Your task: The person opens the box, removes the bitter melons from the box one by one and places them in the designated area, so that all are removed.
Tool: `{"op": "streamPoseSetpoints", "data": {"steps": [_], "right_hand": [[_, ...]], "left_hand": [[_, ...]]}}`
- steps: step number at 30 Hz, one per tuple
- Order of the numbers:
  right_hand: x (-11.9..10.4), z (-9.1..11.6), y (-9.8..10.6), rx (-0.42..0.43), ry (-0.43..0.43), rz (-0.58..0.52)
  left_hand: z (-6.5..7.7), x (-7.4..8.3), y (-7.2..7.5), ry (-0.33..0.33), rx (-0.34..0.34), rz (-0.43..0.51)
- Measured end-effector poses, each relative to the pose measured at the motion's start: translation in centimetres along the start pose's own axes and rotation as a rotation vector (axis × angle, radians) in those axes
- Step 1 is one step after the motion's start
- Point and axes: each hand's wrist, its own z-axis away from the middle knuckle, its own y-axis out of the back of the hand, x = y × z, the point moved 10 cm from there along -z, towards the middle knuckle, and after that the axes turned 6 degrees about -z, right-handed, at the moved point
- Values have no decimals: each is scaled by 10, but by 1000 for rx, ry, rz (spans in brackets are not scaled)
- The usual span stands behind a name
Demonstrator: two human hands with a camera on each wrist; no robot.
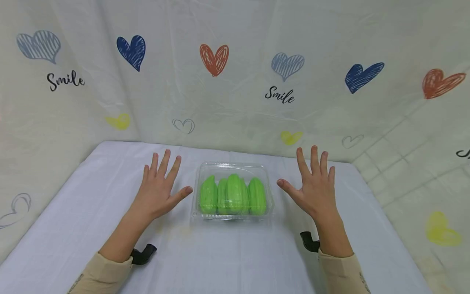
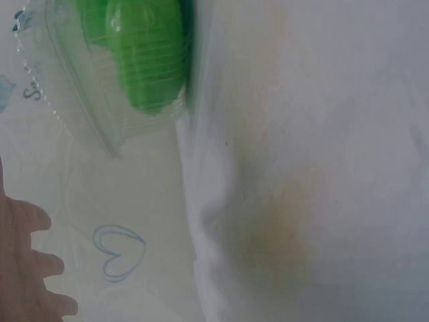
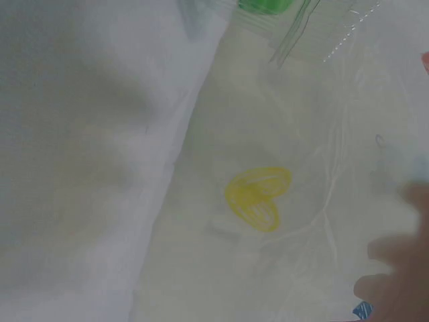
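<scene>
Just below the head view's centre, between the spread, empty left hand (image 1: 158, 188) and right hand (image 1: 316, 188), a clear rectangular plastic box (image 1: 235, 217) of green, ridged, oblong pieces (image 1: 234, 194) sits on the white-clothed desk (image 1: 235, 255), probably light, slick and easily dented, best cradled by its side walls.

Beyond the far edge of the white-covered counter (image 1: 235, 261) hangs a pale sheet (image 1: 238, 20) with blue, red and yellow hearts (image 1: 131, 52) and "Smile" lettering (image 1: 280, 95); faint grid lines (image 1: 403, 158) show past the right edge.
</scene>
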Motion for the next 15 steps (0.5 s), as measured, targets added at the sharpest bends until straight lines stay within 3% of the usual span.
{"op": "streamPoseSetpoints", "data": {"steps": [15], "right_hand": [[-20,2,-9,-46,57,-33]], "left_hand": [[0,10,5,-24,29,2]]}}
